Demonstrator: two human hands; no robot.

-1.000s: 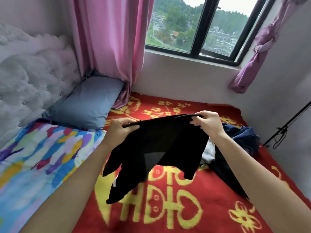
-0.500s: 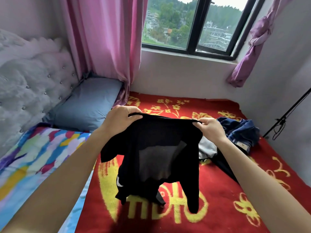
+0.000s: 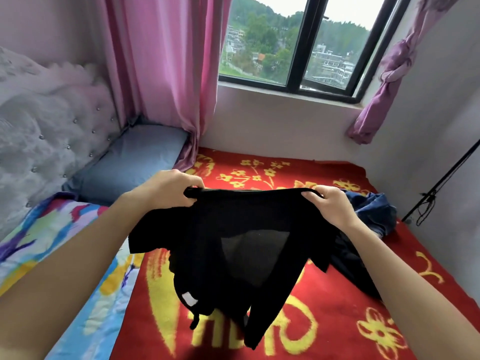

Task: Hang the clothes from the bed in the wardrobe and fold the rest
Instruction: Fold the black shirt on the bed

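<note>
From the head camera, both hands hold a black shirt [image 3: 233, 242] up over the bed. The left hand [image 3: 168, 189] has its fingers curled tight around one end of the top edge. The right hand [image 3: 330, 206] pinches the other end. The edge is pulled almost straight between them. The rest of the shirt hangs down, and a small white tag [image 3: 189, 298] shows near the bottom. I cannot tell if the low tips touch the red blanket [image 3: 324, 320].

I think the person is spreading the shirt out to see its shape before hanging or folding it. The lower part looks bunched and twisted. It would help to hold both shoulders, give a soft shake, and let the twisted part fall loose.

There is bare red blanket right under the shirt, which looks like a good place to lay it flat. A dark blue garment [image 3: 374, 211] lies in a heap just beside the right wrist, so the shirt should stay away from it. A colourful quilt [image 3: 65, 242] lies on the left, and a blue pillow [image 3: 135, 162] is at the back. On the right, the wall and a thin black stand [image 3: 441, 183] are close to the bed's edge, so there is little room there. No wardrobe can be seen.
</note>
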